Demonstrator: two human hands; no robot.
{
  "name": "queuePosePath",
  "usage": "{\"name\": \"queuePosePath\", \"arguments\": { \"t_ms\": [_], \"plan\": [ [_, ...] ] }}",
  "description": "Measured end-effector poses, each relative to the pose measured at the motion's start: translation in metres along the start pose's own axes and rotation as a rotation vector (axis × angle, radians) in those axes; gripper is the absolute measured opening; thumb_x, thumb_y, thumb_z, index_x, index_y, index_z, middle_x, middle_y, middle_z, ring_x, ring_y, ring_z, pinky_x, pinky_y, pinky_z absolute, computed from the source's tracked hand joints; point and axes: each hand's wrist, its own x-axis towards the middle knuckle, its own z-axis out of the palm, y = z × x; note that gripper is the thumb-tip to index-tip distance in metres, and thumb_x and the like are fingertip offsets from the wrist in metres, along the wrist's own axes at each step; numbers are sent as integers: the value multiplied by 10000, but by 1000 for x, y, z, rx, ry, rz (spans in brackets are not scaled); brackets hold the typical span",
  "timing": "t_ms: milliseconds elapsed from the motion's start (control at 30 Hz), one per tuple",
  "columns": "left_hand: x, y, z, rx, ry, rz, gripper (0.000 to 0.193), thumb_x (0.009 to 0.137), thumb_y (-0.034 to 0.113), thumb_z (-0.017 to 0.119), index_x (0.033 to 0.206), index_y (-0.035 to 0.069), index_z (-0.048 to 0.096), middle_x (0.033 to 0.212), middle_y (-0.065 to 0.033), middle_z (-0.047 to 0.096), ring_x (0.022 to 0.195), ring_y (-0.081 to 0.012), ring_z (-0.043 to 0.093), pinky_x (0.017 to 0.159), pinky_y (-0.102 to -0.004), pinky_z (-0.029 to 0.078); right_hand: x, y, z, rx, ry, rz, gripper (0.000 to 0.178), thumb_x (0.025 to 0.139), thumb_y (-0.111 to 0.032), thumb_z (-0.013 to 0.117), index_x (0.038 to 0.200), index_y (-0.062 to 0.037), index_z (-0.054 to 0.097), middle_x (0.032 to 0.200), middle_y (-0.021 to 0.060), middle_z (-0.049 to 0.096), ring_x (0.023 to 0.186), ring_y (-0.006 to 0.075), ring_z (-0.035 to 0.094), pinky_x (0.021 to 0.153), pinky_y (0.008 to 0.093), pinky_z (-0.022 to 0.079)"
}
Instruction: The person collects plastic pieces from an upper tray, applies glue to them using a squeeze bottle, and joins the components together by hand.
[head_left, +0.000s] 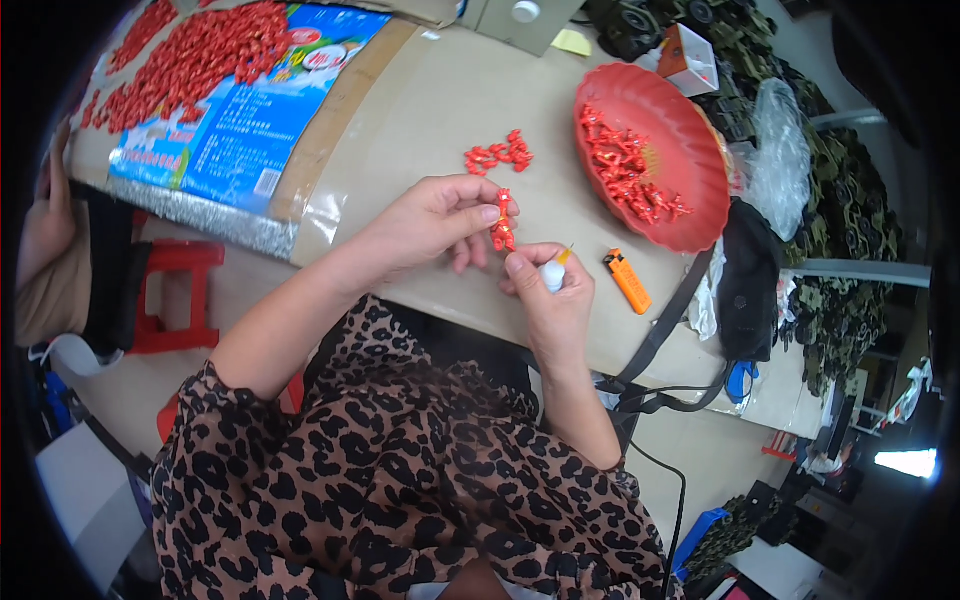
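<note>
Between the thumb and fingers of my left hand (452,220) is a small red figurine (503,222) with yellowish marks. My right hand (553,300) is closed around a small white glue bottle (552,274) with a yellow tip. Its thumb and forefinger reach the figurine's lower end. Just beyond my hands lies a small group of red pieces (500,153) on the table. To the right, a red scalloped bowl (700,190) holds many red figures (625,165). An orange lighter (628,281) lies right of my right hand.
Red pieces (210,60) are heaped on a blue printed sheet (250,130) at the far left. A black bag (748,290), a strap and clear plastic (780,160) lie at the right. A red stool (175,290) stands left, near another person's arm (45,235).
</note>
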Motion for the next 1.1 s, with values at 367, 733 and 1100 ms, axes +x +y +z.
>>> {"name": "queuePosePath", "arguments": {
  "t_ms": [367,733,1100],
  "plan": [
    [115,34,43,824,281,589,168,702,163,543,735,13,610,720,-164,583,705,-304,568,647,-357,445,-8,3,-3,3,-14,-28,46,750,-44,597,754,-7,570,670,-22,528,604,29,450,549,159,360],
    [114,44,-2,968,374,573,169,742,152,550,843,25,595,834,-133,570,813,-271,536,725,-345,428,-8,7,-9,-30,3,-40,64,751,-43,573,753,10,537,665,48,542,573,101,526,549,215,441],
    [131,100,-203,1188,1278,294,261,761,298,562,874,66,604,826,-125,597,850,-279,547,703,-382,450,-10,6,-8,-54,-9,-32,26,732,6,584,735,6,558,698,19,545,627,65,483,575,183,377]
  ]
}}
